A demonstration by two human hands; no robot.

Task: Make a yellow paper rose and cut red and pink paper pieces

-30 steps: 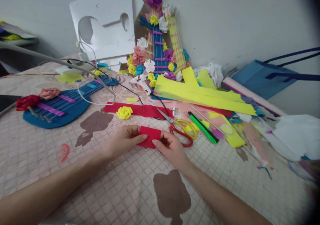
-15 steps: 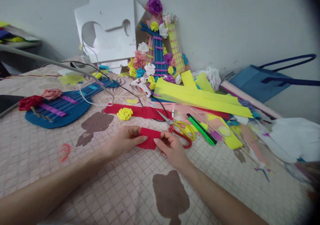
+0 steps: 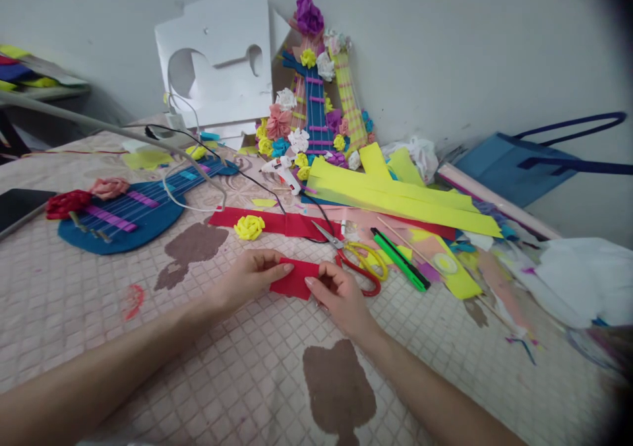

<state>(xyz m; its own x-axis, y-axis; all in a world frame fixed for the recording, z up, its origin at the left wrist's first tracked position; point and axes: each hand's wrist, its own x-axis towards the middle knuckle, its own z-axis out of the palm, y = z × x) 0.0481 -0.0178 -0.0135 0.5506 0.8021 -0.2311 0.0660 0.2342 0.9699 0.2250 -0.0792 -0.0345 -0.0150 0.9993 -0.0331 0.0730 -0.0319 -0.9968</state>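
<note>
Between my two hands is a small piece of red crepe paper (image 3: 295, 280), held just above the tablecloth. My left hand (image 3: 257, 276) pinches its left edge, thumb on top. At its right edge, my right hand (image 3: 340, 293) grips it between thumb and bent fingers. Just beyond the hands lie a longer red paper strip (image 3: 223, 217) and a yellow paper flower (image 3: 249, 227) resting on it. Scissors (image 3: 363, 264) with red and yellow handles lie open right of my right hand, and a green utility knife (image 3: 400, 258) is beside them.
A blue toy guitar (image 3: 133, 215) with paper roses lies at left, near a phone (image 3: 22, 210). A white glue gun (image 3: 283, 171) and yellow paper strips (image 3: 390, 192) are further back. Decorated guitars (image 3: 316, 109) and white foam boards (image 3: 217, 57) lean on the wall. Scraps litter the right side.
The whole view has shifted slightly, so objects sit a little lower and further right. Both hands keep their hold on the red piece.
</note>
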